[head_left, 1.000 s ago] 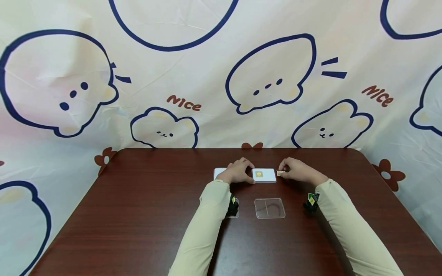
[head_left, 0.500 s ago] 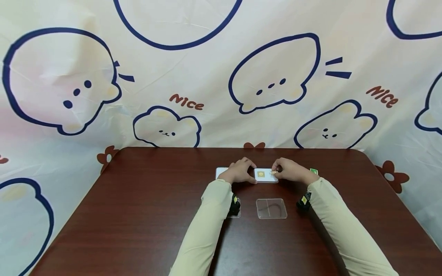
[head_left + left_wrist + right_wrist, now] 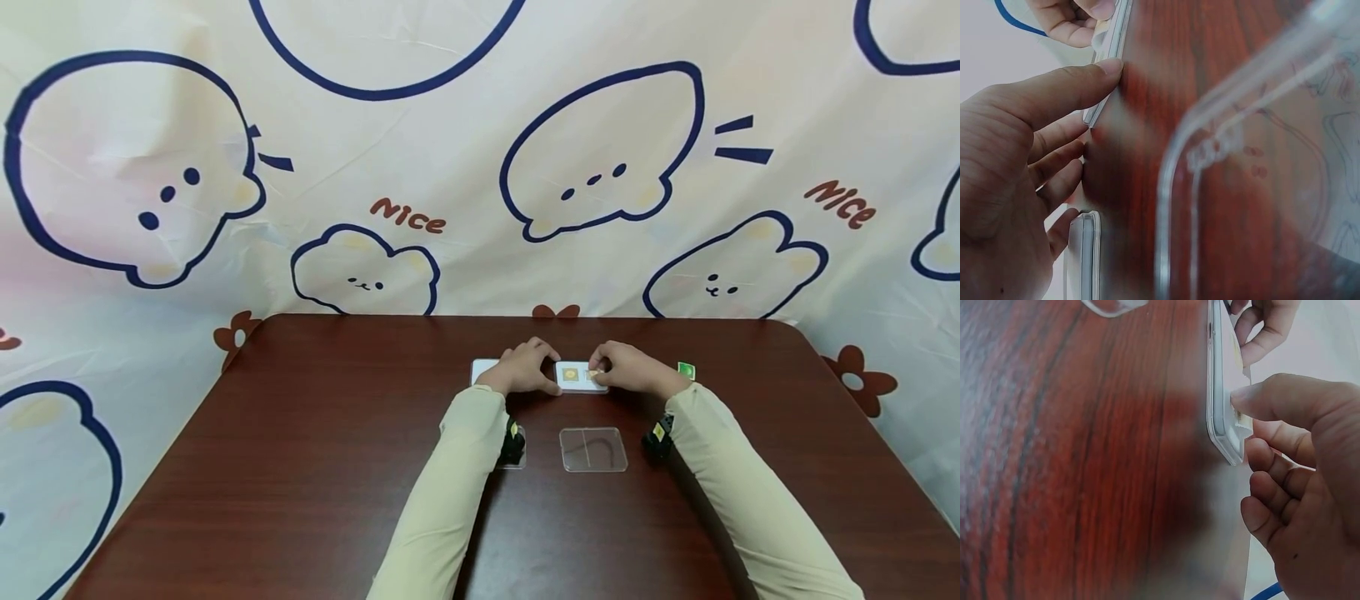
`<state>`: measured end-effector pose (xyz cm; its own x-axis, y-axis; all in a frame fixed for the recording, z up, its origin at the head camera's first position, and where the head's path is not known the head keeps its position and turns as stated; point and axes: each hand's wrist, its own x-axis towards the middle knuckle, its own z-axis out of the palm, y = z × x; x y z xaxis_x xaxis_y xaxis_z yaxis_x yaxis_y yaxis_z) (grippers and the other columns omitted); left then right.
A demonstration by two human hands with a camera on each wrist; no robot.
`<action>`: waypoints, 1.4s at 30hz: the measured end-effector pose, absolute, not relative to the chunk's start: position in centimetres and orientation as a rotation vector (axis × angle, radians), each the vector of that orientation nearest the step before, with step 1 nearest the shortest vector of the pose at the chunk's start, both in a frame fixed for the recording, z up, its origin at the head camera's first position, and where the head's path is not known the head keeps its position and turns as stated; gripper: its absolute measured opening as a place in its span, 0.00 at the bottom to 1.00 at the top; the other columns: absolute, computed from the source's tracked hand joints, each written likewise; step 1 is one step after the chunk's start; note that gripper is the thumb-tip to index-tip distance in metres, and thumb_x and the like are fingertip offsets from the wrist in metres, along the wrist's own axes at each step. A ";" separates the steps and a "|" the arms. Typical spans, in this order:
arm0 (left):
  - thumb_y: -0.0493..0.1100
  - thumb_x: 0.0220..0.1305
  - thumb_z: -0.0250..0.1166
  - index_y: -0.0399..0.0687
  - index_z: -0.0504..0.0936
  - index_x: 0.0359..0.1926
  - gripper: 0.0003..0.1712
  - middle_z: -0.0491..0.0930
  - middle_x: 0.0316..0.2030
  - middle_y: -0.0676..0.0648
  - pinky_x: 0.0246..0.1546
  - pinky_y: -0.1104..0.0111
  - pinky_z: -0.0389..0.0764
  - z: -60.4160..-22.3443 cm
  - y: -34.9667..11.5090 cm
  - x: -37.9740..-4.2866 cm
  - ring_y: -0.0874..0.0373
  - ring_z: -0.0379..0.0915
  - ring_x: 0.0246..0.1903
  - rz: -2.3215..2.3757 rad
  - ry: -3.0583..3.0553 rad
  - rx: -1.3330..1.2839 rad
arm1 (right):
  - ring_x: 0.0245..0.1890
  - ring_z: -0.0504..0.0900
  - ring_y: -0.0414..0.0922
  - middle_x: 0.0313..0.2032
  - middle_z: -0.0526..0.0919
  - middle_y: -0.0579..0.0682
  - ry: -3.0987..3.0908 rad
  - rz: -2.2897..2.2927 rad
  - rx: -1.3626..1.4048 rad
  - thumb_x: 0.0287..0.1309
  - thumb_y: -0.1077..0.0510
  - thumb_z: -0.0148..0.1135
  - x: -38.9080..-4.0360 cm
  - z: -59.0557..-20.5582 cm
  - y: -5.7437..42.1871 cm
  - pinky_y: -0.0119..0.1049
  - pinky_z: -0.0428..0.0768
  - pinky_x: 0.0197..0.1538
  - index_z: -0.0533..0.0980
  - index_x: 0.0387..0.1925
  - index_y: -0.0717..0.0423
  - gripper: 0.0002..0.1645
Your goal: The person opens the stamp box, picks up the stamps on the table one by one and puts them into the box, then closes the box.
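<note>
Desk [image 3: 262,467]: near edge cut off
Left hand [image 3: 525,369]: grips slab [image 3: 582,376], partly hiding another
Right hand [image 3: 633,369]: pinches mostly covered sticker [image 3: 1100,39]
Left tray [image 3: 523,452]: mostly obscured by wrist camera [image 3: 513,445]

The box [image 3: 582,381] is a flat, white, rounded rectangle with a clear layer showing along its side, lying level with its long sides running left to right, and the left hand [image 3: 522,369] grips its left end with the thumb at the near edge. A tan square [image 3: 571,375] with a round yellow mark lies on the left half of its top. Over the right half, the right hand [image 3: 630,369] pinches a small pale-and-tan piece [image 3: 1101,31], partly hidden by the fingers, tilted and touching the top at that end.
</note>
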<state>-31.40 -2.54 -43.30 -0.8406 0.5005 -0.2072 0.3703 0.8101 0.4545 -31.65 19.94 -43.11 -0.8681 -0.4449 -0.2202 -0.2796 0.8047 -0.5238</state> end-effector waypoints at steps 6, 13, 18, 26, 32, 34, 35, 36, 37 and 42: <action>0.57 0.58 0.69 0.56 0.72 0.62 0.33 0.62 0.68 0.50 0.67 0.54 0.60 -43.1 -2.5 -31.4 0.52 0.59 0.68 0.585 2.674 0.658 | 0.40 0.73 0.47 0.42 0.77 0.56 2.664 -0.704 -0.540 0.59 0.61 0.61 -31.5 -42.9 20.0 0.39 0.74 0.45 0.76 0.43 0.61 0.11; 0.58 0.58 0.69 0.56 0.72 0.63 0.33 0.62 0.68 0.50 0.68 0.54 0.59 -43.0 -2.5 -31.3 0.52 0.58 0.68 0.577 2.663 0.657 | 0.43 0.73 0.48 0.45 0.76 0.57 2.660 -0.722 -0.514 0.60 0.59 0.62 -31.3 -42.9 20.4 0.42 0.74 0.49 0.76 0.46 0.62 0.15; 0.58 0.58 0.68 0.56 0.71 0.63 0.34 0.62 0.68 0.50 0.68 0.54 0.59 -42.9 -2.4 -31.4 0.52 0.58 0.69 0.565 2.657 0.670 | 0.41 0.72 0.48 0.41 0.76 0.55 2.701 -0.737 -0.528 0.59 0.59 0.63 -31.0 -42.7 20.9 0.41 0.71 0.46 0.76 0.47 0.61 0.16; 0.58 0.59 0.68 0.55 0.70 0.64 0.35 0.61 0.68 0.49 0.69 0.53 0.57 -42.7 -2.5 -31.4 0.52 0.57 0.69 0.586 2.636 0.675 | 0.41 0.71 0.48 0.42 0.77 0.56 2.763 -0.748 -0.549 0.59 0.57 0.64 -30.2 -42.4 22.1 0.42 0.73 0.47 0.76 0.48 0.62 0.18; 0.55 0.61 0.67 0.52 0.72 0.62 0.31 0.65 0.66 0.48 0.69 0.50 0.56 -42.3 -3.0 -31.3 0.51 0.62 0.66 0.711 2.589 0.652 | 0.43 0.73 0.49 0.43 0.77 0.56 2.797 -0.752 -0.546 0.60 0.55 0.64 -29.1 -41.8 23.6 0.45 0.76 0.49 0.76 0.48 0.59 0.18; 0.53 0.63 0.66 0.49 0.73 0.62 0.29 0.68 0.65 0.47 0.69 0.50 0.56 -42.1 -3.2 -31.2 0.51 0.64 0.64 0.758 2.573 0.646 | 0.43 0.73 0.49 0.43 0.77 0.55 2.809 -0.746 -0.550 0.60 0.55 0.64 -28.8 -41.7 24.1 0.46 0.76 0.50 0.76 0.48 0.59 0.17; 0.52 0.64 0.65 0.48 0.73 0.62 0.28 0.69 0.65 0.47 0.69 0.49 0.56 -42.0 -3.4 -31.2 0.51 0.65 0.64 0.775 2.569 0.644 | 0.43 0.73 0.49 0.44 0.77 0.55 2.812 -0.744 -0.554 0.60 0.54 0.64 -28.6 -41.7 24.4 0.46 0.77 0.50 0.76 0.48 0.59 0.17; 0.51 0.65 0.64 0.48 0.73 0.62 0.27 0.70 0.64 0.47 0.70 0.49 0.56 -41.9 -3.5 -31.2 0.52 0.65 0.65 0.781 2.569 0.645 | 0.43 0.73 0.49 0.44 0.77 0.55 2.816 -0.742 -0.559 0.60 0.54 0.64 -28.4 -41.7 24.7 0.46 0.77 0.50 0.76 0.48 0.59 0.17; 0.51 0.65 0.63 0.47 0.73 0.62 0.27 0.71 0.64 0.47 0.70 0.49 0.56 -41.8 -3.6 -31.2 0.52 0.65 0.65 0.790 2.573 0.645 | 0.43 0.74 0.49 0.44 0.78 0.55 2.819 -0.743 -0.562 0.60 0.54 0.64 -28.2 -41.7 25.0 0.46 0.77 0.50 0.77 0.48 0.59 0.18; 0.52 0.64 0.64 0.47 0.73 0.63 0.29 0.73 0.63 0.47 0.70 0.49 0.55 -41.6 -4.3 -31.4 0.52 0.66 0.65 0.782 2.627 0.638 | 0.43 0.74 0.49 0.44 0.78 0.55 2.841 -0.736 -0.547 0.60 0.54 0.64 -27.2 -41.5 26.4 0.47 0.77 0.50 0.77 0.48 0.59 0.18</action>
